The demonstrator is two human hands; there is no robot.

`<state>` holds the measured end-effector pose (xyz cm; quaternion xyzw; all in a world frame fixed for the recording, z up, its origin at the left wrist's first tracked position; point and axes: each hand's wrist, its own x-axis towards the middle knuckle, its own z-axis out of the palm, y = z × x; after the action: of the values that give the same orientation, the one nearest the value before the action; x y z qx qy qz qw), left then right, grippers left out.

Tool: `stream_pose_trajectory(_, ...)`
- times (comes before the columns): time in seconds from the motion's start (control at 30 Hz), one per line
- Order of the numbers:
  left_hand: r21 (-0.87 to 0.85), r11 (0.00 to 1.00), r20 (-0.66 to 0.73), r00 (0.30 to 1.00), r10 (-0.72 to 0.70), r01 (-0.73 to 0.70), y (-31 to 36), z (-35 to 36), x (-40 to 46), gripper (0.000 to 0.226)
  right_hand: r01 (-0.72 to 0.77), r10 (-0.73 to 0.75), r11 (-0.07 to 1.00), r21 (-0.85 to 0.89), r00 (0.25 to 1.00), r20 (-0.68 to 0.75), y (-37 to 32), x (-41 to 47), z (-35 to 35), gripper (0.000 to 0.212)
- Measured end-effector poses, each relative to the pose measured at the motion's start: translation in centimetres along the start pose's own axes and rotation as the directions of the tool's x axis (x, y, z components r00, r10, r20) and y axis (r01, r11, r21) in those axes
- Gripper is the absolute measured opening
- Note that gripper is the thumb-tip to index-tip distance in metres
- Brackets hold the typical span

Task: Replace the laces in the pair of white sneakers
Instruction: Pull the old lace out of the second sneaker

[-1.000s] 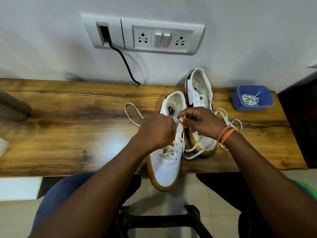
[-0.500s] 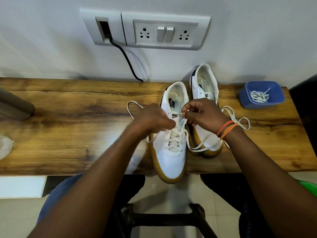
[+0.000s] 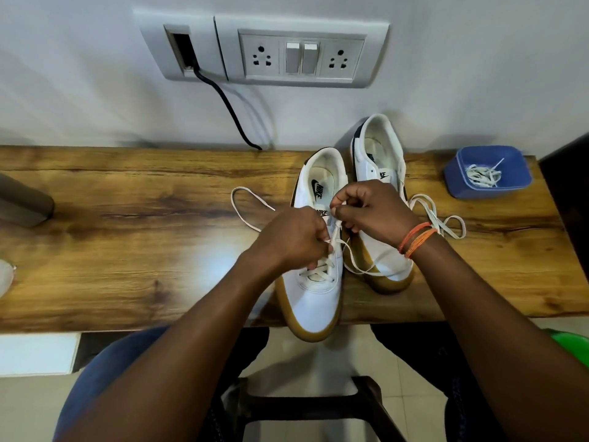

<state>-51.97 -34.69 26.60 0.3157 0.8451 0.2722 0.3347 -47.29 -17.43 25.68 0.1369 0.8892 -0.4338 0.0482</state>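
Two white sneakers with tan soles stand on the wooden table. The near sneaker hangs its toe over the table's front edge and is partly laced. Over its upper eyelets, my left hand pinches the cream lace, whose free end loops out to the left. My right hand pinches the other end of that lace above the tongue. The far sneaker stands behind my right hand with its loose lace trailing to the right.
A blue tub with more laces sits at the table's right end. A black cable runs from the wall socket panel down behind the table. A dark stool stands below between my knees. A grey object lies at the far left.
My hands have shifted slightly along the near sneaker's lacing, still pinching the lace. The camera has tilted, so the scene sits a little differently in view.
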Motion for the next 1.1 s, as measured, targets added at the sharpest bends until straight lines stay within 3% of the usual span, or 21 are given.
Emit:
stream_pose_trajectory(0.17,-0.207,0.969,0.031,0.991,-0.134,0.137,0.4,-1.8,-0.3,0.009,-0.049,0.047,0.997,0.061,0.998,0.037,0.0,-0.1,-0.3,0.007)
stream_pose_trajectory(0.27,-0.323,0.916,-0.074,0.958,-0.276,0.239,-0.1,-3.7,-0.5,0.008,-0.069,0.063,0.994,0.080,0.996,0.069,0.1,-0.1,-0.7,0.008)
stream_pose_trajectory(0.37,-0.112,0.919,-0.188,0.900,-0.393,0.378,-1.3,-5.6,-1.1,0.019,-0.073,0.066,0.993,0.095,0.995,0.078,0.1,-0.1,-0.8,0.009)
stream_pose_trajectory(0.47,0.110,0.887,-0.092,0.893,-0.440,0.449,-2.1,-4.8,-1.2,0.014,-0.068,0.062,0.994,0.088,0.996,0.068,0.1,-0.1,-0.7,0.010)
stream_pose_trajectory(0.5,0.127,0.902,-0.118,0.909,-0.399,0.413,-2.1,-4.4,-1.1,0.003,-0.065,0.059,0.994,0.090,0.996,0.067,0.0,-0.1,-0.6,0.010)
stream_pose_trajectory(0.57,0.080,0.961,-0.217,0.946,-0.241,0.264,-1.7,-3.6,-0.8,0.023,-0.068,0.061,0.992,0.104,0.996,0.063,0.0,-0.1,-0.6,0.009)
stream_pose_trajectory(0.63,0.016,0.998,-0.226,0.973,-0.049,0.054,-0.7,-2.9,-0.5,0.030,-0.062,0.056,0.993,0.100,0.997,0.053,0.0,-0.2,-0.6,0.009)
stream_pose_trajectory(0.7,0.106,0.992,-0.184,0.979,0.087,-0.068,0.0,-1.6,-0.2,0.026,-0.052,0.048,0.995,0.082,0.998,0.043,0.0,-0.2,-0.5,0.009)
stream_pose_trajectory(0.8,0.296,0.947,-0.137,0.976,0.170,-0.124,-0.4,0.2,0.2,0.019,-0.051,0.049,0.996,0.070,0.998,0.039,0.0,-0.1,-0.4,0.008)
stream_pose_trajectory(0.87,0.250,0.957,-0.134,0.974,0.183,-0.145,-0.4,0.1,0.3,0.018,-0.055,0.051,0.995,0.078,0.998,0.045,0.0,-0.1,-0.5,0.007)
stream_pose_trajectory(0.97,0.129,0.991,-0.196,0.978,0.067,-0.042,0.1,-2.2,0.1,0.017,-0.058,0.054,0.995,0.080,0.997,0.060,0.2,-0.1,-0.7,0.008)
stream_pose_trajectory(1.1,0.033,0.954,-0.350,0.898,-0.267,0.297,-2.9,-5.3,-0.1,0.016,-0.048,0.043,0.996,0.074,0.997,0.066,0.3,-0.1,-0.7,0.010)
